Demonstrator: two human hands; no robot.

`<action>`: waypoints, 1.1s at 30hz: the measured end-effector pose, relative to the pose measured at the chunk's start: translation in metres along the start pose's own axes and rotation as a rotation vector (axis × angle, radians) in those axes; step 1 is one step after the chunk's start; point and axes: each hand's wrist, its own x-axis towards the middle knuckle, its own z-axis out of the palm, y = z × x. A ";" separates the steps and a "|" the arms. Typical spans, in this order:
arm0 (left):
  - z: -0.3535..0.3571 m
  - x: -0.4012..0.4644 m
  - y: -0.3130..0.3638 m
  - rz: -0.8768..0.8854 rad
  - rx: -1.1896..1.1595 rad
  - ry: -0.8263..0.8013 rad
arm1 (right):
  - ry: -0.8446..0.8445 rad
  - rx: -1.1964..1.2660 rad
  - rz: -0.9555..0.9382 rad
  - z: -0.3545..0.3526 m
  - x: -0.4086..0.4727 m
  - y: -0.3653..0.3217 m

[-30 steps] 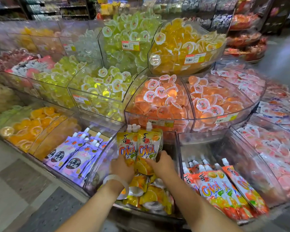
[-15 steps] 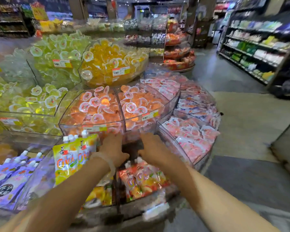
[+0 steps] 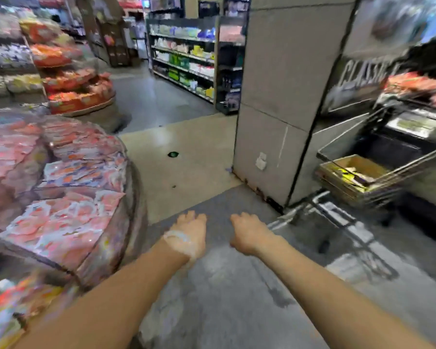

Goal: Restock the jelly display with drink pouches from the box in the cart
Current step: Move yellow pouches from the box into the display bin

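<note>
The jelly display [image 3: 61, 187] fills the left, its curved clear bins packed with pink and orange packets, smeared by motion blur. At far right the wire cart [image 3: 378, 172] carries the open cardboard box [image 3: 350, 175], tilted, yellow drink pouches [image 3: 347, 172] barely legible inside; the cart's right side is cut off. Both hands hang over the grey floor, holding nothing: the left hand [image 3: 190, 229], a pale band at its wrist, and the right hand [image 3: 247, 231], each grip loosely curled. Half a second ago they rested on the bins; the view has since swung right.
</note>
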 end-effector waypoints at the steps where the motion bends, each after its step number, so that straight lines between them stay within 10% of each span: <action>1: 0.004 0.015 0.023 0.056 0.013 -0.017 | 0.000 0.013 0.058 0.002 -0.002 0.027; 15: -0.015 0.244 0.294 0.609 0.166 -0.219 | -0.016 0.189 0.620 -0.052 0.064 0.314; 33: -0.043 0.530 0.518 0.687 0.216 -0.286 | 0.020 0.264 0.730 -0.116 0.257 0.596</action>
